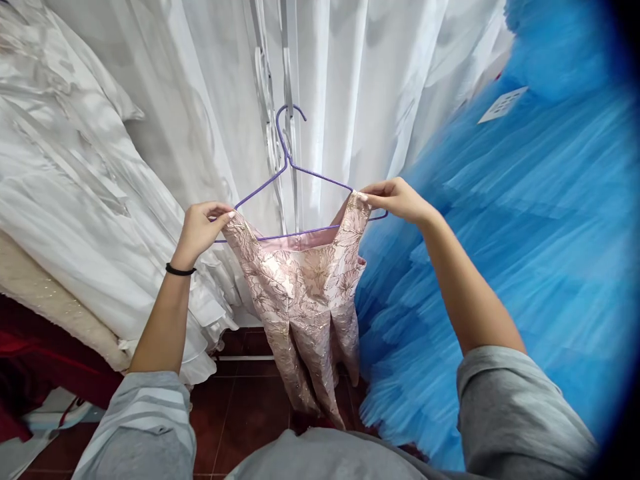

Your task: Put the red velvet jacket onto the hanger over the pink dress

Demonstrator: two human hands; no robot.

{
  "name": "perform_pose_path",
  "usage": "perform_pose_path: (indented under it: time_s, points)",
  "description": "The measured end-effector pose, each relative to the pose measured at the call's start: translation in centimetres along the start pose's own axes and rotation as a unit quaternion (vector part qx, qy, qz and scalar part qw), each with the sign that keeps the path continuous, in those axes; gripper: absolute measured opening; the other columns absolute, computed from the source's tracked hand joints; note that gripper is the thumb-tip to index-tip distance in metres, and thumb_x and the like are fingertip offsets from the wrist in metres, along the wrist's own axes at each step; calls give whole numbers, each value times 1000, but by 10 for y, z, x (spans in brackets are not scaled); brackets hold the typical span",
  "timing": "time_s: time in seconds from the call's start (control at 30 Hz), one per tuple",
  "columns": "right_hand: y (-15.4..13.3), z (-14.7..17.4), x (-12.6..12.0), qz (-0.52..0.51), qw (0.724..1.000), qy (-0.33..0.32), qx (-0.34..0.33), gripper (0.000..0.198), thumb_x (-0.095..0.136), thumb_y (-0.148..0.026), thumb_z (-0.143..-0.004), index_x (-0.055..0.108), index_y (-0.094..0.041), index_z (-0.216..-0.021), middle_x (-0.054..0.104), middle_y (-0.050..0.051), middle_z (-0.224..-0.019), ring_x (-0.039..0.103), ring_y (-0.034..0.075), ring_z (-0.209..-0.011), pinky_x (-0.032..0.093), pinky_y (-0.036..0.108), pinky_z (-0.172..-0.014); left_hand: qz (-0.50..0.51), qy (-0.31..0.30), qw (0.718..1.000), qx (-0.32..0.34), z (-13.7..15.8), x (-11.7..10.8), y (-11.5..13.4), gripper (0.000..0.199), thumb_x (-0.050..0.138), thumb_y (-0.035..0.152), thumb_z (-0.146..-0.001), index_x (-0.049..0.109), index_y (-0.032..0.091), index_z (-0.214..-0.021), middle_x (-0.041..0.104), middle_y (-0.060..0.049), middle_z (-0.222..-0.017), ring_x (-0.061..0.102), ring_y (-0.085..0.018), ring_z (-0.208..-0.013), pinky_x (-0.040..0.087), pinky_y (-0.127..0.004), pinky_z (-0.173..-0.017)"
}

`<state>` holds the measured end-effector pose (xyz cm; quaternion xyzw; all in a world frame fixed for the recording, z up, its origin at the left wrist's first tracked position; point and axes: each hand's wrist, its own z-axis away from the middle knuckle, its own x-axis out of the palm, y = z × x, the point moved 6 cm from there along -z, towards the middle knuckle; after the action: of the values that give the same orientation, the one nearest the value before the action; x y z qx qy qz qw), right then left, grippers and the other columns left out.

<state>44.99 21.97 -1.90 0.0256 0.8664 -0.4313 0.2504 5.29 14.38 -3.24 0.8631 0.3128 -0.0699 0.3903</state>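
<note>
A pink brocade dress [310,280] with a metallic floral pattern hangs from a purple wire hanger [286,157] in front of me. My left hand [203,230] pinches the dress's left-side shoulder strap against the hanger's sloping arm. On the other side, my right hand [395,198] grips the opposite strap at the hanger's right end. The hanger's hook points up and looks free of any rail. Below the straps, the pink lining shows at the neckline, and the skirt falls in folds toward the floor.
White gowns [65,173] hang at the left, near a dark red garment [45,347]. A ruffled blue tulle gown [500,220] with a white tag [503,105] fills the right. Behind are white curtains [340,80] and a metal stand [287,73]. Reddish-brown tiles [245,407] cover the floor.
</note>
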Motion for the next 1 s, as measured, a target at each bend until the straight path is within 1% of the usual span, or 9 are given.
perform_pose_path:
  time_s: [0.2,0.27,0.47,0.63,0.73,0.83,0.9,0.97,1.0]
  points:
    - [9,5,11,8,974,221,-43,37,73,-47,-71,77,-11,-81,66,3,-65,54,10,-56,42,22,-47,93,152,984,9,-7,-10,-12,21,68,37,-74,68,17,-81,70,-4,-80,64,-14,-71,50,-23,-67]
    - [13,9,14,6,963,267,-46,34,69,-45,-73,78,-13,-83,67,2,-66,53,11,-55,40,22,-46,82,162,983,14,-8,-13,-10,23,67,38,-76,68,17,-83,70,-5,-81,65,-14,-72,50,-23,-67]
    - [14,10,21,81,959,260,-78,26,66,-39,-79,80,-19,-84,76,3,-83,68,21,-79,51,30,-71,-51,42,998,-18,1,-1,-10,28,72,42,-70,75,15,-78,71,-3,-72,61,-15,-65,44,-24,-61]
    - [9,4,20,219,951,214,-44,37,57,-44,-87,78,-15,-99,75,7,-83,67,22,-77,50,32,-75,-7,121,993,-12,4,3,-13,31,70,44,-74,75,14,-79,71,-4,-75,60,-15,-66,45,-25,-64]
    - [7,13,22,281,925,245,-74,49,54,-51,-88,69,-16,-119,72,12,-108,65,26,-98,50,40,-88,-118,128,984,34,9,11,-1,35,62,47,-83,75,17,-94,73,-7,-91,63,-21,-91,48,-33,-88]
    - [25,62,39,324,861,370,-127,52,51,-48,-89,56,-17,-132,61,15,-132,54,29,-124,42,50,-105,-202,181,958,96,47,19,-4,53,55,49,-89,58,18,-131,55,-14,-139,44,-29,-133,31,-46,-114]
    - [60,121,71,316,830,443,-122,41,48,-39,-91,57,-17,-124,63,15,-124,58,28,-119,43,52,-105,-198,261,941,79,103,25,-31,63,51,48,-90,42,15,-142,40,-20,-150,33,-31,-143,25,-50,-118]
    - [110,186,122,294,845,443,-54,27,48,-37,-89,62,-18,-103,69,13,-100,65,27,-98,51,51,-92,-176,339,923,-38,182,39,-78,56,49,48,-90,45,14,-135,42,-23,-144,31,-34,-142,23,-54,-118]
    - [135,216,152,278,872,404,9,24,47,-37,-89,61,-19,-94,68,12,-91,67,27,-89,54,50,-84,-143,278,940,-135,221,59,-108,51,49,47,-90,47,16,-131,45,-22,-140,34,-34,-140,24,-54,-118]
